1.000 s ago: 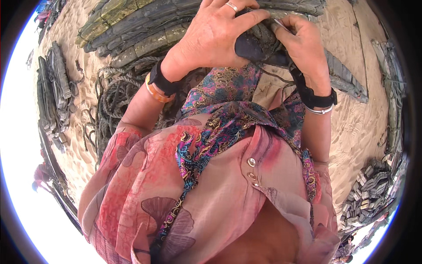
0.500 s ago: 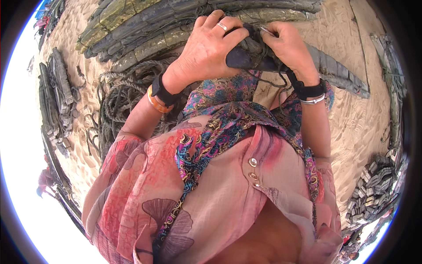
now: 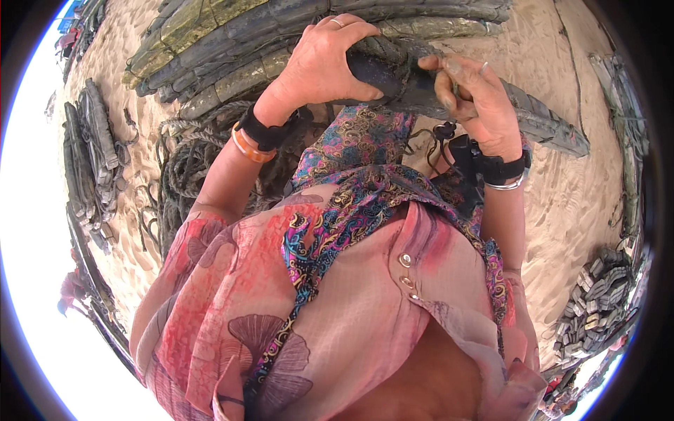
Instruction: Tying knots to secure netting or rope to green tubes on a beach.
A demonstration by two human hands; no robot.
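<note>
Sand (image 3: 562,210), with a long dark bundle (image 3: 375,67) above.
The bundle extends rightward from the left hand (image 3: 319,67), whose thumb and fingers clasp it, passing behind the right hand (image 3: 486,105), curled; its hold cannot be told.

Smooth dark bar (image 3: 366,69), rough rope (image 3: 187,168)

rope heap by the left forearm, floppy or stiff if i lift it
The rope heap would probably flop, since its strands lie in loose, bent loops. It may come up tangled, as those loops cross one another. Thick strands suggest some weight too.
</note>
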